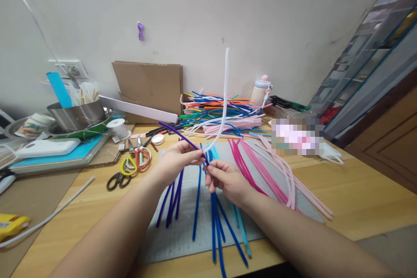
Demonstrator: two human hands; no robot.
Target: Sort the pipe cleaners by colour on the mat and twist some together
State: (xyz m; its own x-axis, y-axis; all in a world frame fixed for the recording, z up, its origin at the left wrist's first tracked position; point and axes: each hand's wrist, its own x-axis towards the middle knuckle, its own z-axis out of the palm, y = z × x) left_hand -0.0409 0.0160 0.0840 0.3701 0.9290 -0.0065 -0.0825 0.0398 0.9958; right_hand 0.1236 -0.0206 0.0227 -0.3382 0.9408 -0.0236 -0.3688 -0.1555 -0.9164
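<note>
Just now both forearms reach in from the near side and meet over the grey mat [185, 249], elbows wide, wrists turned inward. From where I stand, the left hand [177, 160] has its thumb stretched flat, tips pinched closed on a purple stem [177, 130] right where a white stem [224, 95] crosses it. Just below and to the right of that pinch, the right hand [230, 180] nips the purple stem's lower part between thumb and forefinger, its other fingers curled under. The purple stem slants up and left from the grip; the white one bends and stands tall above it.

Under the hands, blue stems [219, 234] fan towards the mat's near edge, with the table [358, 182] edge close beyond. Pink stems [260, 165] lie just right of the grip, and past them bare wood gives that arm some room. Leftward, the scissors [130, 165] sit near the left wrist. Beyond the grip, a heaped bundle of coloured stems [224, 113] crowds the far side, backed by the wall [202, 17]; overhead is open air.
</note>
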